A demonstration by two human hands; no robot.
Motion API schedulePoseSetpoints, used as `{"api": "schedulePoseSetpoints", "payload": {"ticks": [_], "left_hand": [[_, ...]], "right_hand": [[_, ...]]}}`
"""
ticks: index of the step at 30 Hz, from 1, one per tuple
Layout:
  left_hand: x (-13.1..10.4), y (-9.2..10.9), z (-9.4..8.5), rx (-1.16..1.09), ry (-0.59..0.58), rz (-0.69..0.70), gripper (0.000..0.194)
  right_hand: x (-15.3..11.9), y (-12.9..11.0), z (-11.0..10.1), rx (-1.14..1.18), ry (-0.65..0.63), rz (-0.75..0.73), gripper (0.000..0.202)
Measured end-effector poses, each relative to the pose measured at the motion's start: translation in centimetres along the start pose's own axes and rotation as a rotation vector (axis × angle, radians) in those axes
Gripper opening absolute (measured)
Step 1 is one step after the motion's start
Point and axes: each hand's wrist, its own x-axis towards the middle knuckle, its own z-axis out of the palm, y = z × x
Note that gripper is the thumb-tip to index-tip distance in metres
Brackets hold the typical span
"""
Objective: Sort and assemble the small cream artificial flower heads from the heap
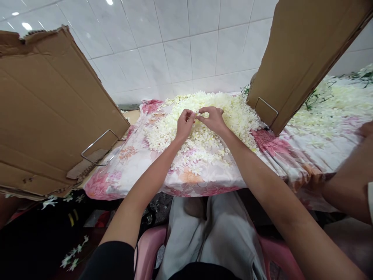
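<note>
Pinching a small blossom over a white heap

Can count two bare hands, meeting at the fingertips above one broad heap of white flowers (171, 130) on one flower-printed cloth (145, 171). Shows the left hand (185, 123) with thumb and finger closed on what is probably one small blossom (197, 113). Shows the right hand (215, 118) curled, with fingertips at the same blossom; cannot tell whether gripping it or only touching it. Places that blossom between the two hands, just above the heap.

Can also count two upright cardboard panels, the left panel (43, 109) and the right panel (305, 46), one on each side of the heap, each with one bent wire piece (94, 142) near its lower edge. Shows one tiled wall (175, 58) behind, and one pink chair (150, 249) below.

Cannot count the blossoms, too tightly massed. Partly hides more white flowers (317, 124) behind the right panel. Cuts off another person's arm (346, 182) at the right edge, and both panels at the frame. Leaves the dark clothing (29, 241) at lower left hard to make out.
</note>
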Motion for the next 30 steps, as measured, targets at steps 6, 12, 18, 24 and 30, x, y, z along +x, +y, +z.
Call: {"api": "schedulePoseSetpoints", "payload": {"ticks": [6,12,18,24,30], "left_hand": [[-0.1,-0.1,0.2,-0.015,0.081,0.018,0.024],[-0.6,0.8,0.2,-0.029,0.063,0.035,0.03],[-0.6,1.0,0.2,-0.066,0.057,0.033,0.027],[-0.3,0.2,0.1,-0.093,0.024,0.003,0.027],[-0.3,0.1,-0.1,-0.109,-0.021,-0.006,0.023]], "right_hand": [[-0.3,-0.2,-0.1,0.007,0.077,-0.107,0.03],[-0.3,-0.2,0.0,-0.034,0.146,-0.142,0.022],[-0.4,-0.2,0.2,-0.049,0.111,-0.177,0.013],[-0.5,0.0,0.5,-0.042,0.068,-0.209,0.013],[-0.6,0.6,0.4,0.016,0.093,-0.203,0.005]]}}
